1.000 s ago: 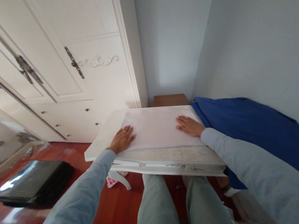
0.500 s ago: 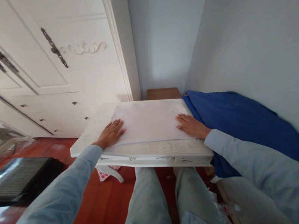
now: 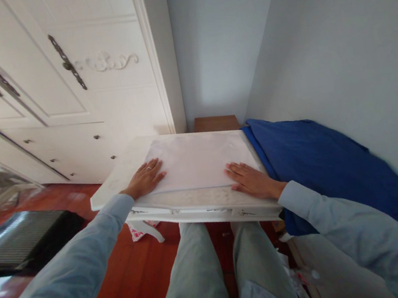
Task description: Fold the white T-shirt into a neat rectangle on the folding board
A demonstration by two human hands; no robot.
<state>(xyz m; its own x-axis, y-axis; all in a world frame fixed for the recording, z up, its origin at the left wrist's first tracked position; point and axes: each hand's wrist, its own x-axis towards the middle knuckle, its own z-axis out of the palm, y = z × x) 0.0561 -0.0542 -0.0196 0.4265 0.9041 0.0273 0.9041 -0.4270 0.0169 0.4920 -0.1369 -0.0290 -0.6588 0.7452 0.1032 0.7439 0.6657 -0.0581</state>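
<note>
A flat, pale pinkish-white sheet (image 3: pixel 196 159) lies on a white table (image 3: pixel 114 185) in front of me; whether it is paper or cloth I cannot tell. Flat on the sheet's left edge rests my left hand (image 3: pixel 146 178), its fingers stretched out and a ring on one of them. My right hand (image 3: pixel 251 178) lies near the front right corner of the sheet, palm down, fingers extended and slightly spread. Neither hand grips anything. Just right of my right hand, a blue cloth (image 3: pixel 310 161) drapes over the table's end.
A white wardrobe (image 3: pixel 123 100) stands behind the table to the left. Behind the table sits a brown wooden box-like piece (image 3: pixel 216 123). A black ribbed case (image 3: pixel 28 239) lies on the red wood floor (image 3: pixel 119 292). Grey walls close in the right side.
My right hand has slid left and toward me along the sheet. My left hand stays in place on the left edge. The view has shifted slightly.
</note>
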